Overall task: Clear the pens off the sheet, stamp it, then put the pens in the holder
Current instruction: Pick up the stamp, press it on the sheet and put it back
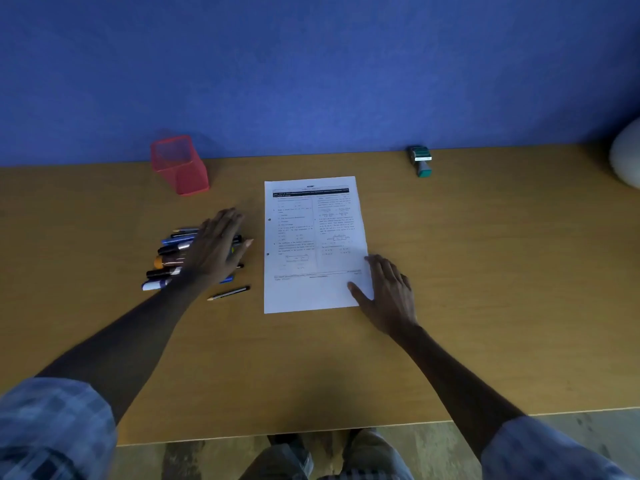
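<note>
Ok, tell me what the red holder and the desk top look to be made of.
Red holder: looks like wire mesh, probably metal, painted red; the wall shows faintly through its sides. Desk top: seems wood or wood-look laminate, matte tan-brown, even in tone; no grain is sharp enough to tell which.

A wooden table [450, 306] carries a printed sheet [313, 244], heaped pens [173, 251], a red holder [180, 166] and a stamp [420, 161].

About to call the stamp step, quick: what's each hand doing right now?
Left hand: open, fingers straight, resting flat on the pile of pens beside the sheet.
Right hand: open, pressing the sheet's lower right corner, holding nothing.
</note>
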Tool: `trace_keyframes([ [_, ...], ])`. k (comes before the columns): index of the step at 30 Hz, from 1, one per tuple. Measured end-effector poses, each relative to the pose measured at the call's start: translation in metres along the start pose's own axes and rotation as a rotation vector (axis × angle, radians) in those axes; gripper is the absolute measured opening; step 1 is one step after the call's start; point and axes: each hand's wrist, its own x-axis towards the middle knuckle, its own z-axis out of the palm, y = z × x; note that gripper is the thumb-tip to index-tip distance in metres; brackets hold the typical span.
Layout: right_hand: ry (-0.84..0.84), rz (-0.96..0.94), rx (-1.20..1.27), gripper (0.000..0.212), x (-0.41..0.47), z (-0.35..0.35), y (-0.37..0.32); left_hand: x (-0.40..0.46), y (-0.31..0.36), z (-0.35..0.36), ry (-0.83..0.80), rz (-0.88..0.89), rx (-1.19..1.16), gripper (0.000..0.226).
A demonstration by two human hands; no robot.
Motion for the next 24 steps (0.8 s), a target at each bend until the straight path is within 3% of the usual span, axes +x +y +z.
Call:
trace_keyframes([
  [2, 0.048, 0.010, 0.013, 0.059, 0.010, -0.006, 0.000, 0.004, 0.019, 0.005, 0.088, 0.076, -0.101, 0.054],
  [9, 0.115, 0.101, 0.066, 0.054, 0.060, -0.030, 0.023, 0.019, 0.078, 0.024, 0.024, 0.011, -0.200, 0.048],
  [24, 0.170, 0.174, 0.030, 0.055, 0.152, -0.063, 0.073, 0.017, 0.087, 0.054, 0.011, -0.041, -0.156, 0.058],
])
